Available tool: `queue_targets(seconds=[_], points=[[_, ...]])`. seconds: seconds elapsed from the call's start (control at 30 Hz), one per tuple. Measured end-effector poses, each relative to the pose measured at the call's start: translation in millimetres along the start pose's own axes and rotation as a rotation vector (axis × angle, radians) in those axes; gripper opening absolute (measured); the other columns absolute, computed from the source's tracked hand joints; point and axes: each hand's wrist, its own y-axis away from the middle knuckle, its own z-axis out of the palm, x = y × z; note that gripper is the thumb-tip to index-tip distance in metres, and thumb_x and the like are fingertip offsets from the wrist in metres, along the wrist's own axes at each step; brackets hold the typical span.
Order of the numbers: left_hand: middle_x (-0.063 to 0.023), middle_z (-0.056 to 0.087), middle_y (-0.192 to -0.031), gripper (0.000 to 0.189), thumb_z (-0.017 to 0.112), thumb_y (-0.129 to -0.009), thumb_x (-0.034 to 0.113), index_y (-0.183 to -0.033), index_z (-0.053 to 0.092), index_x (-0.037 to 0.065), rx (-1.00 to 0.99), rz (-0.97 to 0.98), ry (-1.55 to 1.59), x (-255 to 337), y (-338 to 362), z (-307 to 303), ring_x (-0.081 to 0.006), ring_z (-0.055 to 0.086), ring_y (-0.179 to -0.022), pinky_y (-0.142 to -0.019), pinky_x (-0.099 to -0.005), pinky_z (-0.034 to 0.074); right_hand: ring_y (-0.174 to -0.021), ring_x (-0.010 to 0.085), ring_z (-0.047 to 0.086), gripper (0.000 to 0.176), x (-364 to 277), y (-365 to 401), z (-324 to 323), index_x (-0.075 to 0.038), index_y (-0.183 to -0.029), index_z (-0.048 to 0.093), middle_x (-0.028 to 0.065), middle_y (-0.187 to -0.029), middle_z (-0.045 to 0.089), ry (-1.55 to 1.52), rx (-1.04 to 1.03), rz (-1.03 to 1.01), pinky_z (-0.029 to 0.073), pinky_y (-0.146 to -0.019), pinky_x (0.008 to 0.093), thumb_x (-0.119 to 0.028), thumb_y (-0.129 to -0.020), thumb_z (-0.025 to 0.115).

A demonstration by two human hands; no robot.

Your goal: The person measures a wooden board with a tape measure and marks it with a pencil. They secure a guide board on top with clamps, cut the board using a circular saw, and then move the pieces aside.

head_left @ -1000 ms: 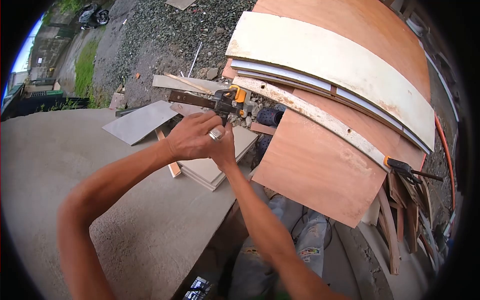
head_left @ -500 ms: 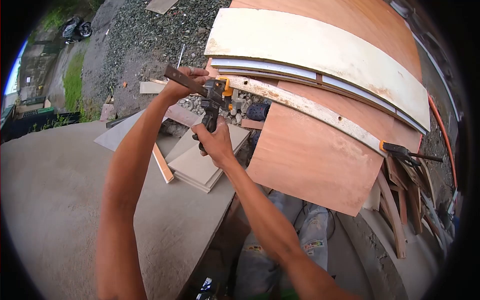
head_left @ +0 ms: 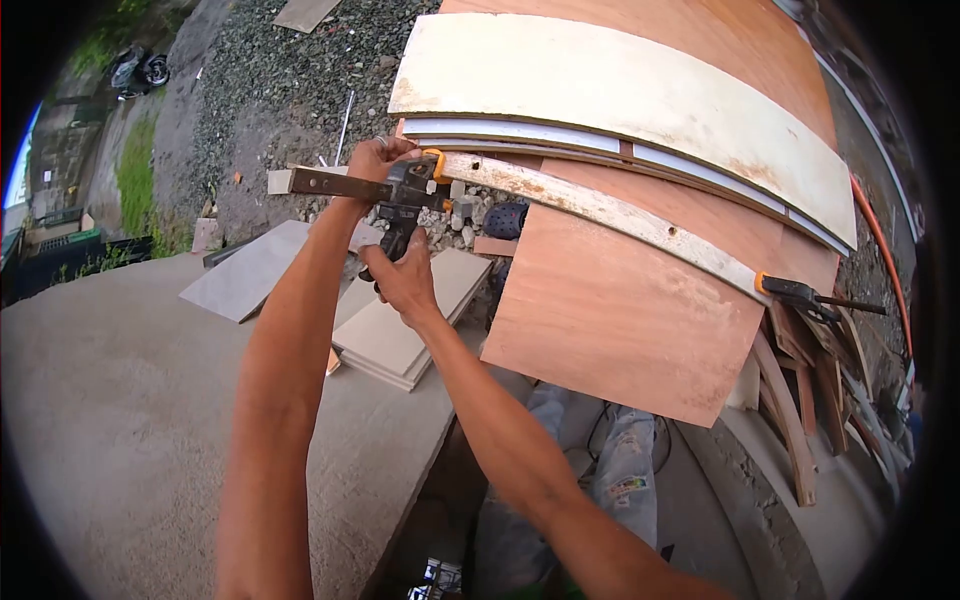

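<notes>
Bar clamp (head_left: 400, 190) of black plastic and rust-brown steel, with orange pads, is being held at the ten o'clock end of a long, white-painted, brown-stained strip (head_left: 580, 203). Its black pistol-shaped handle (head_left: 398, 235) is being gripped by the right hand (head_left: 405, 275), with fingers wrapped around it. The left hand (head_left: 378, 155) is being placed just beside the clamp's body, at about eleven o'clock from the right; its fingertips are being partly hidden, so whether they are closed on anything cannot be told.

From the right hand, the strip's nearer end is being seen at about one o'clock, and its long axis is being shown running from ten to four. That end is being approached more closely by the left hand.

Counted are being: two clamps, the second black-and-orange clamp (head_left: 800, 297) being set at the strip's four o'clock end; one strip, two dark holes being shown in it; one pinkish plywood sheet (head_left: 625, 315) at six o'clock from the strip; one broad cream board (head_left: 620, 95) at twelve.
</notes>
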Motion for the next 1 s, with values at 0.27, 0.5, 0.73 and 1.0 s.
queue_targets(seconds=[0.27,0.5,0.73,1.0], points=[[-0.0092,0.067,-0.087,0.010,0.066,-0.081,-0.003,-0.091,0.067,-0.004,0.034,-0.096,0.064,-7,3,-1,-0.0120,0.062,-0.074,-0.070,-0.0253,0.053,-0.045,0.0099,0.048,0.044,1,3,-2,-0.003,-0.102,0.043,0.0036,-0.067,0.056,-0.042,0.007,-0.054,0.038,-0.034,0.0267,-0.018,-0.073,0.072],[-0.0059,0.067,-0.090,0.011,0.069,-0.083,0.001,-0.093,0.067,-0.003,-0.111,0.066,0.042,-8,0,-9,-0.0108,0.063,-0.078,-0.074,-0.0234,0.053,-0.046,0.0101,0.049,0.043,8,-1,2,-0.002,-0.105,0.044,0.0038,-0.067,0.056,-0.118,-0.035,-0.081,0.039,-0.035,0.0263,-0.012,-0.072,0.070],[-0.0058,0.066,-0.090,0.014,0.069,-0.086,0.005,-0.096,0.062,-0.001,-0.214,0.037,0.084,-8,-1,-13,-0.0093,0.063,-0.078,-0.070,-0.0223,0.052,-0.047,0.0104,0.050,0.042,8,3,-2,0.000,-0.106,0.043,0.0041,-0.069,0.056,-0.186,-0.038,-0.127,0.039,-0.035,0.0268,-0.011,-0.075,0.067],[-0.0040,0.065,-0.075,0.013,0.069,-0.085,0.010,-0.088,0.065,-0.003,-0.159,-0.180,-0.057,-29,-18,-23,-0.0074,0.058,-0.060,-0.053,-0.0228,0.047,-0.048,0.0107,0.050,0.047,15,-4,-6,0.000,-0.108,0.042,0.0065,-0.076,0.058,-0.138,-0.106,-0.138,0.039,-0.036,0.0268,-0.013,-0.074,0.072]])
